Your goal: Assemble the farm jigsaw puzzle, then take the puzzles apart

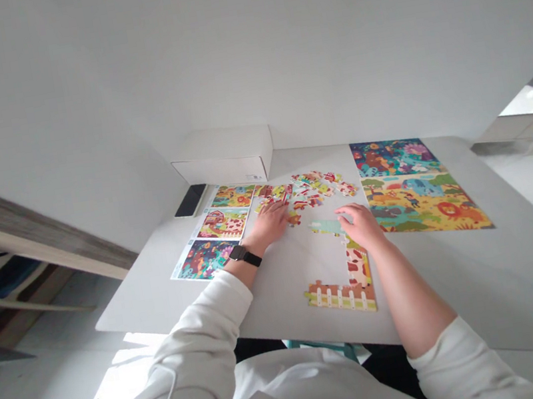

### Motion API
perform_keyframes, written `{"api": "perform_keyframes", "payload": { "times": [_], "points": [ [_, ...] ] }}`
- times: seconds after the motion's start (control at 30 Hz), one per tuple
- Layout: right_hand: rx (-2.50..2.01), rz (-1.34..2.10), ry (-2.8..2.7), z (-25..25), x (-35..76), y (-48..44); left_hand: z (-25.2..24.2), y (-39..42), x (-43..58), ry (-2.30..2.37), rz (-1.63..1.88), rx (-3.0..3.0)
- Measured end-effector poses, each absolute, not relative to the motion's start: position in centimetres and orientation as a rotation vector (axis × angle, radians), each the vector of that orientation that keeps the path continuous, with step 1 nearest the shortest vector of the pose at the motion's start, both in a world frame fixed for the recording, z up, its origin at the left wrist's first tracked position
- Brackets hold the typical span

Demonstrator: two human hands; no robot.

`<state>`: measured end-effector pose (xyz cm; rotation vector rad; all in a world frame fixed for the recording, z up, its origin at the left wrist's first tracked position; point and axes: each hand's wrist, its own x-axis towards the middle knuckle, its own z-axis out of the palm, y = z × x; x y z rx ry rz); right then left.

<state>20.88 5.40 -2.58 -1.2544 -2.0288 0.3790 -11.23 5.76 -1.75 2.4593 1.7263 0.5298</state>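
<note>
My left hand [274,220], with a black watch on its wrist, lies over the left side of a heap of loose jigsaw pieces [315,185]. Its fingers are stretched out onto the pieces, and what lies beneath them is partly hidden. My right hand [360,224] hovers at or rests on the upper right corner of a partly joined jigsaw [358,266], thumb and forefinger apart with nothing visible between them. The joined strip runs from a pale green top edge down a brown-spotted cow to a white fence [340,296] along the bottom.
Left of the pieces lies a sheet with three small pictures [222,223], beside a dark phone [190,200]. Behind stands a white box [224,159] near the wall. Two finished animal puzzles [418,196] lie on the right of the white table [287,297].
</note>
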Motion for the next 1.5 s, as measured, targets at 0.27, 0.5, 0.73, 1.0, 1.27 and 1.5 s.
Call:
{"api": "perform_keyframes", "payload": {
  "times": [0.27,0.5,0.73,1.0,1.27,1.5],
  "points": [
    [-1.252,0.379,-2.036,-2.8,20.8,5.5,-2.6,4.9,-12.0,1.577,0.658,2.51],
    [-1.271,0.378,-2.044,-2.8,20.8,5.3,-1.2,3.4,-11.7,1.444,0.719,2.496],
    [-1.292,0.373,-2.051,-2.7,20.8,5.3,-0.1,1.5,-10.0,1.08,0.698,2.514],
    [-1.285,0.363,-2.039,-2.6,20.8,5.2,-0.4,1.7,-10.4,1.242,0.667,2.582],
    [-1.335,0.378,-2.007,-2.6,20.8,5.1,-2.0,3.1,-12.0,1.717,0.63,2.46],
    [-1.337,0.373,-1.977,-2.4,20.6,5.1,-1.8,2.5,-11.6,1.741,0.605,2.433]
  ]
}}
